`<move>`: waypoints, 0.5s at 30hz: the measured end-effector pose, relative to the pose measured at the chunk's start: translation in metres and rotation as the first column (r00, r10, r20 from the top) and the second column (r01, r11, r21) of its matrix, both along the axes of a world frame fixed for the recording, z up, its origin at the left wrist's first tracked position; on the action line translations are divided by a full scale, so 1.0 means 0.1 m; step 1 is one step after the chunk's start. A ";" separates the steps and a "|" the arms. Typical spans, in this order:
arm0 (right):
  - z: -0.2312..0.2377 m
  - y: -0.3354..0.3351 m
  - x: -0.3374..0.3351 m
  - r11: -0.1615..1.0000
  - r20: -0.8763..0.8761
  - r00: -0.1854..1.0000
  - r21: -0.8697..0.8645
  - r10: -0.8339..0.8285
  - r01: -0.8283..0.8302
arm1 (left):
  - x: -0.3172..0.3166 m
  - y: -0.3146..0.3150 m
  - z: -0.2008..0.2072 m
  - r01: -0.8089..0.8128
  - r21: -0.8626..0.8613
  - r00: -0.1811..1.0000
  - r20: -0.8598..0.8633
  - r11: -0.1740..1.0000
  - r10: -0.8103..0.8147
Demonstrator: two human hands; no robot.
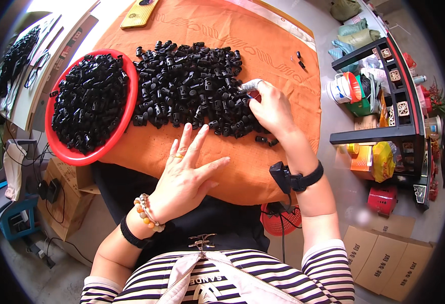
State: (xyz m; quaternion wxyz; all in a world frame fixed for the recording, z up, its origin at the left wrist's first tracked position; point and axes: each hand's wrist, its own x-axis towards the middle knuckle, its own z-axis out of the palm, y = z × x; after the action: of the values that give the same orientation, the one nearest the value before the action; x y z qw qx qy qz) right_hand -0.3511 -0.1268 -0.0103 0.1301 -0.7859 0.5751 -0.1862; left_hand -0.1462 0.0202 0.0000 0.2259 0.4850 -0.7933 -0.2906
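A wide heap of small black plastic pieces that look like cord locks [187, 83] covers the middle of an orange cloth [255, 167]. My left hand [189, 164] is spread over the cloth's near side, its fingertips at the heap's front edge and nothing in its grasp. At the heap's right edge, my right hand [272, 109] has its fingers curled together, with a whitish wrapping on one finger. Whatever its fingertips pinch is hidden. A red basin [134, 96] full of the same black pieces stands left of the heap.
A yellow phone-like item [139, 14] lies at the far edge. A few loose black pieces [301, 61] lie far right on the cloth. A dark wooden frame [379, 134] with bags stands at right; cardboard boxes [384, 258] lie below it. A red basket [281, 219] is under the near edge.
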 end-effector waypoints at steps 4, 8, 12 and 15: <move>0.21 -0.12 -0.07 1.000 -0.045 0.999 -0.001 -0.006 0.006 | 0.01 0.00 -0.02 -0.002 -0.011 1.000 0.005 1.000 0.002; 0.29 -0.47 -0.14 0.996 0.094 0.995 0.084 -0.046 0.038 | 0.01 -0.01 -0.01 0.002 -0.018 1.000 0.012 1.000 -0.001; 0.19 -0.83 -0.10 0.996 0.162 0.984 -0.034 -0.076 0.083 | 0.00 -0.04 -0.01 -0.007 -0.011 1.000 0.023 1.000 0.008; 0.15 -0.94 0.07 0.986 -0.022 0.986 0.010 -0.165 0.165 | 0.03 -0.06 -0.02 -0.041 0.016 0.999 0.028 0.999 0.041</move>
State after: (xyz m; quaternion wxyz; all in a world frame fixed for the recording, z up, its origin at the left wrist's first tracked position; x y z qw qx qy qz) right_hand -0.3443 -0.2211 0.0044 0.1127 -0.7368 0.6406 -0.1847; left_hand -0.1429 0.0145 -0.0017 0.2166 0.5071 -0.7838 -0.2856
